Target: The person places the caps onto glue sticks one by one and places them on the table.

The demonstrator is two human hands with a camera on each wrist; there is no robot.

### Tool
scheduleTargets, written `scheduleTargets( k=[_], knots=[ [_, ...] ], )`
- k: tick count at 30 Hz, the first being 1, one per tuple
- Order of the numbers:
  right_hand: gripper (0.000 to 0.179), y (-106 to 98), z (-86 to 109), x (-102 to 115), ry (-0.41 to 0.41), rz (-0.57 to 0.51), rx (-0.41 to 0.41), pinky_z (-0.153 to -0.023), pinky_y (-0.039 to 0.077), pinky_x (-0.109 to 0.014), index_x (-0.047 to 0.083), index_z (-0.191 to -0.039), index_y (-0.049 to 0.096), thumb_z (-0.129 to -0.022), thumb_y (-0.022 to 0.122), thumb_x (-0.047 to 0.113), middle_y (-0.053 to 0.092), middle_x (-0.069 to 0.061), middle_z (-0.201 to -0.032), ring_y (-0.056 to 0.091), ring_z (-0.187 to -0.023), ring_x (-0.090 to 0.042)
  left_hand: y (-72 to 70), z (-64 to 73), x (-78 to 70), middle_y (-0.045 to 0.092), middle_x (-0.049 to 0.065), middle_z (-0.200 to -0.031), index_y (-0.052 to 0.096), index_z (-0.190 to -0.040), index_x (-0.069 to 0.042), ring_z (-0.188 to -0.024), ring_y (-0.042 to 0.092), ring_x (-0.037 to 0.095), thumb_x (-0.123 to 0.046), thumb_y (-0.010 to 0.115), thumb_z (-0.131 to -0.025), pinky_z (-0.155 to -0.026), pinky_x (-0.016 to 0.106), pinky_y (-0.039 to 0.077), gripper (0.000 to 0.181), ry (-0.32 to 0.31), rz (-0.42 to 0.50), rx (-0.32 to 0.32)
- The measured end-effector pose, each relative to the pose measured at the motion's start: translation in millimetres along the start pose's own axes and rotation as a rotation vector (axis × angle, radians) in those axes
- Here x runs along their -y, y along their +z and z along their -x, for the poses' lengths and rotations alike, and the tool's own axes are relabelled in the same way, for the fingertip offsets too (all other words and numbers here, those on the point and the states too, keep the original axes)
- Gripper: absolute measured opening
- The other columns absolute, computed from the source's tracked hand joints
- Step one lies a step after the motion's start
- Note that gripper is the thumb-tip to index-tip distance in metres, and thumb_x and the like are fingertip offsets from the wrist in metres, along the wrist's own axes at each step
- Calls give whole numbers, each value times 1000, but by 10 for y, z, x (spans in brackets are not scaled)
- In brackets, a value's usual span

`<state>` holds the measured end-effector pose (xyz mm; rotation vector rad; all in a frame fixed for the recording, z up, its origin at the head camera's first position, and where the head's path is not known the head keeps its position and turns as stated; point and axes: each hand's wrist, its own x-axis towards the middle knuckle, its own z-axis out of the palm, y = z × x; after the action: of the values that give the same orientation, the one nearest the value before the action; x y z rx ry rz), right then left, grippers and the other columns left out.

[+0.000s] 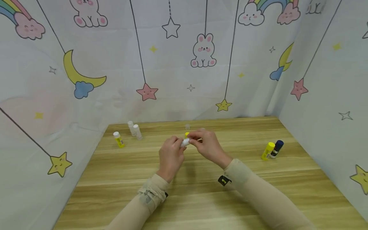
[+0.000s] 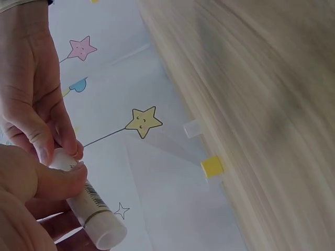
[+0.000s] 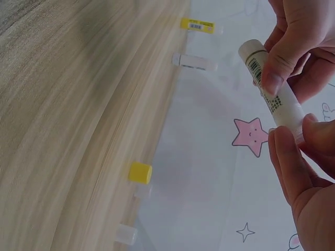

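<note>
A white glue stick (image 1: pixel 185 142) with a barcode label is held in the air above the middle of the table. My left hand (image 1: pixel 171 156) grips its body, thumb lying along the barrel (image 3: pixel 255 65). At the other end, my right hand (image 1: pixel 209 145) pinches the tip between thumb and fingers, which partly cover it. On the table behind the hands is a yellow cap (image 3: pixel 140 172), with a translucent piece against it. A small translucent cap (image 1: pixel 187 126) sits near the back edge.
On the left of the wooden table (image 1: pixel 129 172) stand a yellow glue stick with a white cap (image 1: pixel 118 139) and two white glue sticks (image 1: pixel 137 132). At the right are a yellow-capped stick (image 1: pixel 268 151) and a dark-capped one (image 1: pixel 277 149). A printed curtain (image 1: pixel 178 70) surrounds the table.
</note>
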<state>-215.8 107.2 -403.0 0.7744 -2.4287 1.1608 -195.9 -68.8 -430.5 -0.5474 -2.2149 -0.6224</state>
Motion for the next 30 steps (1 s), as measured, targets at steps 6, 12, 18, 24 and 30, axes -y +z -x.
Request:
scheduleTargets(
  k=[6, 12, 18, 24, 30],
  knots=[
    [14, 61, -22, 14, 19, -12, 16, -72, 57, -22, 12, -106, 78, -94, 72, 8, 72, 2, -107, 67, -90, -9, -27, 29, -16, 64, 10, -85, 73, -90, 1, -73, 64, 27, -1, 90, -71, -58, 39, 57, 26, 48, -99, -4],
    [15, 94, -10, 1, 37, 0, 42, -74, 57, -23, 10, -109, 77, -95, 70, 10, 71, 2, -106, 67, -91, -11, -14, 54, -17, 65, 11, -85, 72, -89, 1, -73, 64, 28, 0, 90, -70, -58, 38, 57, 26, 73, -172, 5],
    [16, -13, -12, -35, 62, -10, 47, -74, 58, -26, 15, -110, 77, -96, 71, 15, 71, 5, -111, 67, -93, -9, 6, 7, -2, 65, 9, -89, 72, -95, -2, -78, 64, 26, -5, 89, -75, -64, 37, 58, 26, 61, -92, 51],
    [18, -81, -19, -62, 108, -69, 100, -76, 58, -27, 22, -112, 76, -95, 73, 23, 67, 9, -110, 66, -89, -6, -14, 28, 30, 64, 7, -89, 72, -100, -5, -77, 64, 23, -9, 91, -74, -66, 37, 58, 32, 31, 7, 88],
    [20, -149, -2, -60, 86, -56, 110, -76, 58, -29, 21, -114, 76, -94, 74, 23, 69, 9, -110, 67, -90, -6, -47, 60, 67, 64, 6, -91, 73, -109, -7, -76, 63, 21, -21, 90, -78, -64, 36, 56, 38, 19, 17, 101]
  ],
)
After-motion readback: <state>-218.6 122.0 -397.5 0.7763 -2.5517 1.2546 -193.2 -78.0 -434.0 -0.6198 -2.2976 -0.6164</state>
